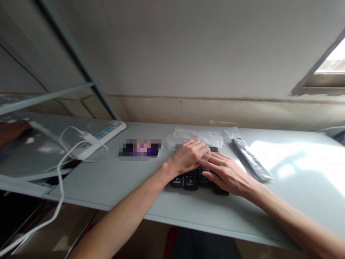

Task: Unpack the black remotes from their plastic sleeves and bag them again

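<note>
Several black remote controls (190,182) lie side by side on the pale desk, partly under my hands. My left hand (190,155) is over their upper part, its fingers curled closed at a small piece of clear plastic film (206,158). From the right, my right hand (229,172) reaches in with fingers stretched out and thumb apart, its fingertips at the film and close against my left fingers. Its thumb lies over the remotes' buttons. The fingertips partly hide each other. Just behind the hands lie crumpled clear plastic bags (172,138).
Right of my hands lies a remote control in a clear bag (250,160). A phone (142,149) with a lit screen, a white power strip (98,140) and white cables (60,172) are on the left. Another person's hand (14,131) shows beyond the metal frame (45,97).
</note>
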A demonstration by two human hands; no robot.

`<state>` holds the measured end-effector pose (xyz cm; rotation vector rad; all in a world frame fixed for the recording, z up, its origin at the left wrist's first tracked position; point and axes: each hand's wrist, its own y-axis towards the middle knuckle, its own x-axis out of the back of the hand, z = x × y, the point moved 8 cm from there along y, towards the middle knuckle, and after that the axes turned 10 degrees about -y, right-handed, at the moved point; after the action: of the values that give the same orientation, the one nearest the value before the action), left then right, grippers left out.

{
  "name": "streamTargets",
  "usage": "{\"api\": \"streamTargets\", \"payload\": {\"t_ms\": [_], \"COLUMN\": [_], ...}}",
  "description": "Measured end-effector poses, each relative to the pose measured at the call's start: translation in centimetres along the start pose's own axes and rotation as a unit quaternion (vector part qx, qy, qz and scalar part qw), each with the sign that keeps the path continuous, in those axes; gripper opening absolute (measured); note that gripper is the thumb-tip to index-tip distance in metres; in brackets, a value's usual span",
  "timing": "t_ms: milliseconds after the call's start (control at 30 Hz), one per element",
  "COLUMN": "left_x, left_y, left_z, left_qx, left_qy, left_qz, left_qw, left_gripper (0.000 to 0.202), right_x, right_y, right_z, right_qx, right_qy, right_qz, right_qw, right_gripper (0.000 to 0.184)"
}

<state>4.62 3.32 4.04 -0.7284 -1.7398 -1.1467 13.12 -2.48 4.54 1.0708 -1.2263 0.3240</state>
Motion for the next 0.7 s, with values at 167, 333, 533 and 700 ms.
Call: {"api": "streamTargets", "payload": {"t_ms": [167, 333, 533, 700], "left_x": [0.1, 0.4, 0.6, 0.8], "left_y": [-0.2, -0.2, -0.5, -0.6], "left_z": [0.7, 1.2, 1.4, 1.6], "left_qx": [0.028, 0.058, 0.076, 0.085], "left_qy": [-0.025, -0.037, -0.031, -0.036], "left_qz": [-0.016, -0.047, -0.057, -0.071], "left_qw": [0.999, 0.997, 0.995, 0.993], "left_gripper": [0.009, 0.007, 0.012, 0.016], "right_x": [1.7, 4.1, 0.2, -0.3], "right_y": [0.0, -1.7, -5.0, -7.9], "right_z": [-0.2, -1.7, -0.7, -1.3], "right_qx": [-0.004, -0.174, -0.314, -0.37], "right_qy": [0.047, 0.045, 0.02, 0.013], "right_qz": [-0.069, -0.174, -0.03, 0.005], "right_qw": [0.997, 0.968, 0.949, 0.929], "right_gripper": [0.028, 0.017, 0.043, 0.058]}}
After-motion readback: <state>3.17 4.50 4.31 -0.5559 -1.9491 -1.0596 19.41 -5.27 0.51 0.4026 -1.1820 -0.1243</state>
